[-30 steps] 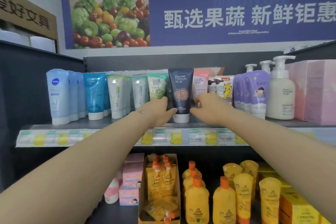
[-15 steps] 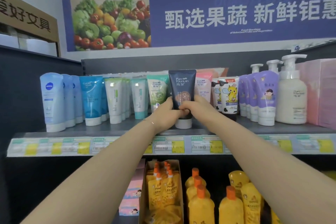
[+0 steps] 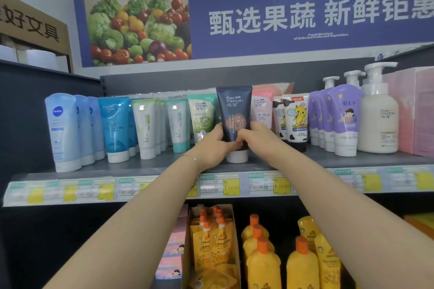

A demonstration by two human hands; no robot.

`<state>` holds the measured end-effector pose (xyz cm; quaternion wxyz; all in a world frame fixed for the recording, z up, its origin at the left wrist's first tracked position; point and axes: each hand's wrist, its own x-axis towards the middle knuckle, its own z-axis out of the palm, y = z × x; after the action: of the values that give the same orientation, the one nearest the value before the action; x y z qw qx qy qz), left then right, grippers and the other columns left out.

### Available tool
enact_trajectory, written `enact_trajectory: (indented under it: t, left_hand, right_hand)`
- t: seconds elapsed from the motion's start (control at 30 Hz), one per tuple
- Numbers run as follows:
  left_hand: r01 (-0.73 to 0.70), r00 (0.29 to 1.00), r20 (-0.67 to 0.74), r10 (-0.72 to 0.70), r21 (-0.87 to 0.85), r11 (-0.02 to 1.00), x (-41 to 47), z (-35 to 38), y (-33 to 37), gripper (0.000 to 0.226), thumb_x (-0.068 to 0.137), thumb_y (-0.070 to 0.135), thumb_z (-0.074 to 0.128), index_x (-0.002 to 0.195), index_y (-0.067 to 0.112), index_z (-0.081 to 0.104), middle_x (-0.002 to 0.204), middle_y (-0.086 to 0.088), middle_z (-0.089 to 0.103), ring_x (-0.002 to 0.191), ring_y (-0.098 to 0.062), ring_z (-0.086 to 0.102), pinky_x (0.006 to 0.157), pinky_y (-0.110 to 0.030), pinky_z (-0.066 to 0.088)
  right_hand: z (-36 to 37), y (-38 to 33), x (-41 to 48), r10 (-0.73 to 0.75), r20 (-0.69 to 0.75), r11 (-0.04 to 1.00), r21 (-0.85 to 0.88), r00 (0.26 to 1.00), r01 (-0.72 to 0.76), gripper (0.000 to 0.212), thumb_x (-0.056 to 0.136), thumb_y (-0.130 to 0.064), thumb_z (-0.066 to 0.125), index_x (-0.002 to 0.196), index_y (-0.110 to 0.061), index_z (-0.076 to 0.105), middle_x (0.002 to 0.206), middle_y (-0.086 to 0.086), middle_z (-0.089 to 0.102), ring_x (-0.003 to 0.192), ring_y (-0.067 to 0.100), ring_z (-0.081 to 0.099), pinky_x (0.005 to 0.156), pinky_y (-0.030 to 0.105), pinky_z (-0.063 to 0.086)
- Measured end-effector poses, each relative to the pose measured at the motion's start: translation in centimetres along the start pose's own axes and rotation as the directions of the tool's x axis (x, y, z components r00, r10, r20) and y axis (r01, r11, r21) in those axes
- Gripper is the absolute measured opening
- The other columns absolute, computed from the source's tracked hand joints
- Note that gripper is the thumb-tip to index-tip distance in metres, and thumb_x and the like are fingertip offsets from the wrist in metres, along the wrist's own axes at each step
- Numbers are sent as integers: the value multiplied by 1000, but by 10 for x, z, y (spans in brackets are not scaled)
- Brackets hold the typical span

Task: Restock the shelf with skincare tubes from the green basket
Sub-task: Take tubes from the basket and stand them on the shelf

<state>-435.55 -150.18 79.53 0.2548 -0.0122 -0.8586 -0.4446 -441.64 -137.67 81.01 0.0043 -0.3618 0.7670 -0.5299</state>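
A dark navy skincare tube (image 3: 233,105) with a white cap stands cap-down on the upper shelf (image 3: 150,166), between a green tube (image 3: 203,115) and a pink tube (image 3: 261,108). My left hand (image 3: 212,145) grips its lower left side and my right hand (image 3: 254,135) grips its lower right side, fingers meeting across the front. More tubes line the shelf to the left: pale blue ones (image 3: 62,129), a bright blue one (image 3: 115,124) and white-green ones (image 3: 146,124). The green basket is out of view.
Cartoon tubes (image 3: 294,119), purple tubes (image 3: 345,119) and white pump bottles (image 3: 378,117) stand to the right, then pink boxes (image 3: 415,110). Price labels (image 3: 231,186) run along the shelf edge. The lower shelf holds yellow pouches (image 3: 216,241) and orange-capped bottles (image 3: 263,263).
Both hands rose from the tube's base to wrap around its lower body. The camera moved closer and the view tilted up a little.
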Motion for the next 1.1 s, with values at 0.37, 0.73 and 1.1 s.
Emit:
enact_trajectory:
  t: [0.37, 0.73, 1.1]
  left_hand:
    - [15, 1000, -6, -15, 32, 999, 3, 1, -1, 74, 71, 42, 67, 136, 17, 42, 129, 3, 58, 120, -16, 53, 108, -42, 39]
    - [47, 966, -258, 13, 223, 974, -12, 2, 9, 58, 72, 44, 77, 108, 18, 40, 103, 7, 55, 97, -12, 57, 87, -33, 49]
    - [-157, 931, -56, 361, 832, 532, -44, 8, 53, 26, 83, 40, 54, 70, 20, 45, 72, 4, 53, 69, -17, 52, 60, -30, 43]
  right_hand:
    - [2, 6, 10, 4, 1, 1000, 19, 1000, -4, 60, 50, -33, 53, 103, -6, 57, 103, 16, 62, 99, 30, 58, 92, 51, 48]
    - [-1, 7, 2, 4, -112, 1000, 24, 994, -1, 37, 77, -25, 59, 110, -9, 51, 102, 7, 58, 93, 20, 54, 67, 31, 42]
    - [-45, 0, -38, -149, -102, 816, -575, 984, 64, 17, 86, -30, 55, 93, -17, 61, 89, 2, 61, 84, 21, 59, 77, 39, 53]
